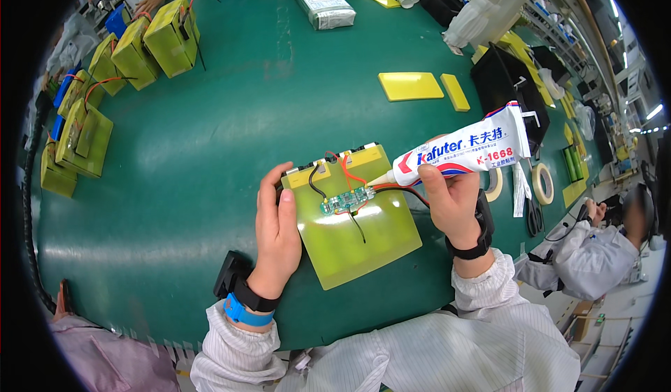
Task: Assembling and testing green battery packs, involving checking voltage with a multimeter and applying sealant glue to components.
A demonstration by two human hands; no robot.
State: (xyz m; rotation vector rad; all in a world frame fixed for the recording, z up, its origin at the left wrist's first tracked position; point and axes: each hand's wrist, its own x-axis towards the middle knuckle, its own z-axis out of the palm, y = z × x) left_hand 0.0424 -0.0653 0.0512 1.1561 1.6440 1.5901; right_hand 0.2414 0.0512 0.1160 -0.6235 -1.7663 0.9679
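Note:
A yellow-green battery pack (360,248) lies on the green table in front of me, slightly turned. On its upper face sits a small green circuit board (342,202), with red and black wires running to the pack's far edge and off to the right. My left hand (276,227) grips the pack's left side, thumb along the top face. In my right hand (453,207) is a white, blue and red glue tube (468,147), tilted so that its pale nozzle (381,179) reaches the right end of the board. Whether glue is coming out cannot be made out.
Several wired battery packs (171,39) stand along the left. Yellow sheets (411,86), a black bin (504,77), tape rolls (543,183) and scissors (535,218) lie to the right. A wrapped packet (323,4) rests at the back. Other people work at left and right (594,262).

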